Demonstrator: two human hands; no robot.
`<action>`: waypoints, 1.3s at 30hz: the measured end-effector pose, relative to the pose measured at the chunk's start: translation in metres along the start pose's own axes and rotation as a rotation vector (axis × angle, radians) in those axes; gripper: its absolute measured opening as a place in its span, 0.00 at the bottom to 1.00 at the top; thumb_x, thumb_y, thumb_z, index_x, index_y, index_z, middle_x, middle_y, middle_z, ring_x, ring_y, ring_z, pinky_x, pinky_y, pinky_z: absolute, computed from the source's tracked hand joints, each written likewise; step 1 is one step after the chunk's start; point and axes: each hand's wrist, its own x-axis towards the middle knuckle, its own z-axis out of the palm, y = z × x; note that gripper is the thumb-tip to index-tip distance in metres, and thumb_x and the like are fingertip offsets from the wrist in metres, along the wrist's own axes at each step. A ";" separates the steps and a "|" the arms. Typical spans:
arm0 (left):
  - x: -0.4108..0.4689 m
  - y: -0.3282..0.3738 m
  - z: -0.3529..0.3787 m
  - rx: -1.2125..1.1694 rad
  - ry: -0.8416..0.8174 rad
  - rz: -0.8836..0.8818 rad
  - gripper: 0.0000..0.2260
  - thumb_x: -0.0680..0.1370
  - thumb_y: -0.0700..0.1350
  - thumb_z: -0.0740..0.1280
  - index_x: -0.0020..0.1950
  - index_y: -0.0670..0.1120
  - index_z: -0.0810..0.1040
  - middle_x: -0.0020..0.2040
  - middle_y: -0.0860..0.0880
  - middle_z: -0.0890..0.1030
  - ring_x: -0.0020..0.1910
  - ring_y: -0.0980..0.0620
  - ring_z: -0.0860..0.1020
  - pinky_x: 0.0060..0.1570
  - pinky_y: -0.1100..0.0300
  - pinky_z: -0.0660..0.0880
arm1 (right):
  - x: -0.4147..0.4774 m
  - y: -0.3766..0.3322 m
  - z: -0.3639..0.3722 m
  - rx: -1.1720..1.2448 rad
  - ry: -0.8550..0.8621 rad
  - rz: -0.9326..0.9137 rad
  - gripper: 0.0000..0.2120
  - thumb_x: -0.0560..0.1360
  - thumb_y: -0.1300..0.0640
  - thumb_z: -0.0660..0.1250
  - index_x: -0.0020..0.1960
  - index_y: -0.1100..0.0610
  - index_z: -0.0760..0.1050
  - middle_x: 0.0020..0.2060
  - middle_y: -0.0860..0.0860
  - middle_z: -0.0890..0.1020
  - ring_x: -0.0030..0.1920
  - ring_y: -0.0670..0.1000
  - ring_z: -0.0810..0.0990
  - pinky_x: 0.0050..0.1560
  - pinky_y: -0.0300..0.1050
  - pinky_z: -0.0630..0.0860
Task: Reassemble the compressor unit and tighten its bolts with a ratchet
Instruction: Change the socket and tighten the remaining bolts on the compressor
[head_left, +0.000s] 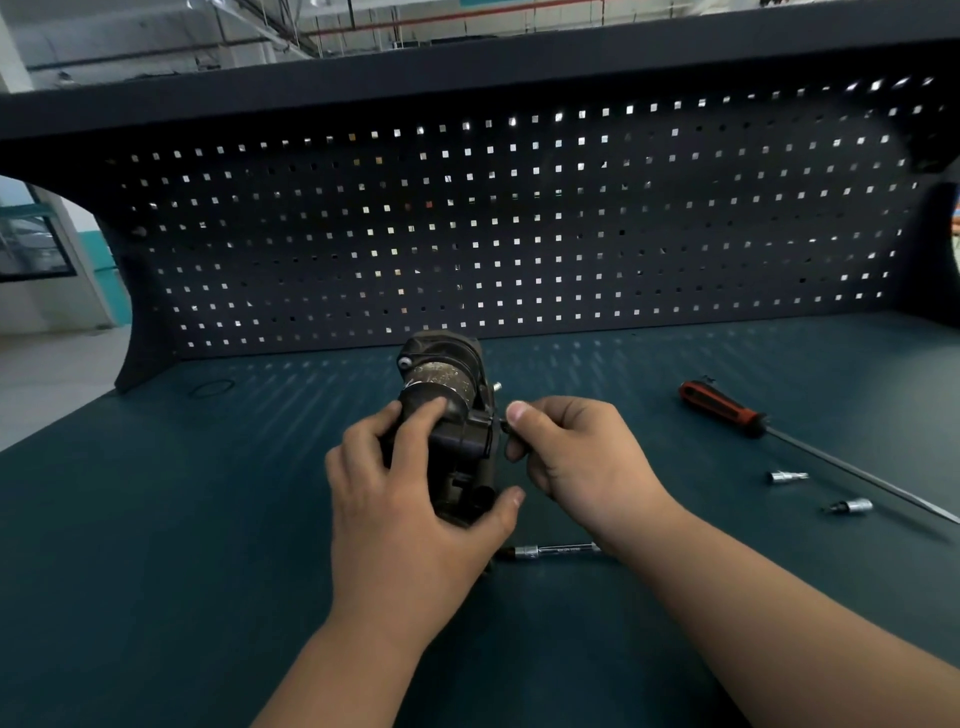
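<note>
The dark compressor unit (448, 395) stands on the teal workbench (208, 519) in the middle of the view. My left hand (410, 488) grips its near side, fingers over the top and thumb round the lower right edge. My right hand (566, 452) pinches a small dark bolt (504, 427) between thumb and fingers at the unit's right face. Another bolt (497, 386) sticks out of the same face higher up. A slim chrome ratchet handle (550, 551) lies on the bench under my right wrist, partly hidden.
A long screwdriver (722, 408) with a black and orange handle lies at the right, its shaft running toward the right edge. Two chrome sockets (787, 476) (852, 505) lie near it. A dark pegboard (519, 223) closes the back of the bench.
</note>
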 end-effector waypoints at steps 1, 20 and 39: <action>0.000 0.000 0.000 -0.004 -0.006 -0.004 0.35 0.62 0.67 0.64 0.66 0.55 0.69 0.61 0.48 0.65 0.59 0.47 0.63 0.54 0.53 0.67 | 0.001 0.000 0.001 -0.006 0.002 0.002 0.21 0.77 0.48 0.64 0.26 0.53 0.74 0.17 0.45 0.67 0.19 0.44 0.63 0.23 0.36 0.62; -0.005 0.019 0.000 -0.091 -0.064 -0.108 0.27 0.66 0.68 0.58 0.63 0.61 0.72 0.64 0.50 0.62 0.62 0.51 0.58 0.59 0.51 0.66 | 0.006 -0.005 -0.002 0.162 0.024 0.062 0.14 0.73 0.51 0.70 0.31 0.54 0.73 0.23 0.47 0.74 0.23 0.46 0.67 0.26 0.40 0.65; -0.006 0.009 -0.003 -0.022 -0.075 0.018 0.35 0.60 0.63 0.70 0.66 0.61 0.68 0.63 0.51 0.62 0.61 0.48 0.60 0.58 0.52 0.64 | 0.004 -0.003 -0.002 -0.180 -0.006 0.026 0.21 0.78 0.44 0.59 0.31 0.56 0.69 0.26 0.51 0.70 0.26 0.48 0.65 0.31 0.44 0.65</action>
